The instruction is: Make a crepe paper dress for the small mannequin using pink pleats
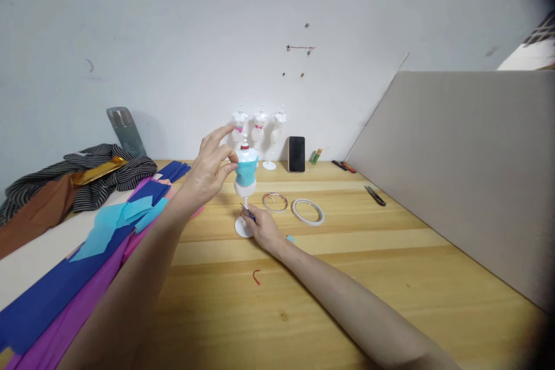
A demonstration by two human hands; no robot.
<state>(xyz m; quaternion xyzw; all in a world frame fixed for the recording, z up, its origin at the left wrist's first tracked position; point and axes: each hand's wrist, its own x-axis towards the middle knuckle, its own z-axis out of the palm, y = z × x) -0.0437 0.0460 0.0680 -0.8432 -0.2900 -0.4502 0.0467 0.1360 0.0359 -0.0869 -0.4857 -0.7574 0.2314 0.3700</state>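
A small white dress form (245, 188) stands upright on a round base, with light-blue fabric (247, 171) around its torso and a red band at the neck. My left hand (211, 165) is at its left side, thumb and a finger pinched at the upper edge of the fabric, another finger stretched out above. By the stand's stem, my right hand (264, 226) is closed around a small pointed metal tool with a dark blue handle (248, 213); its exact kind is hard to make out. A light-blue scrap (290, 238) lies beside the right wrist.
Behind are several white dress forms (259, 127), a phone (296, 154) and a green spool (317, 156). Tape rolls (308, 212) and thread snips (375, 196) lie rightward. Fabric pieces (56, 272) and a bottle (126, 130) occupy the left. A grey panel (459, 167) borders the right.
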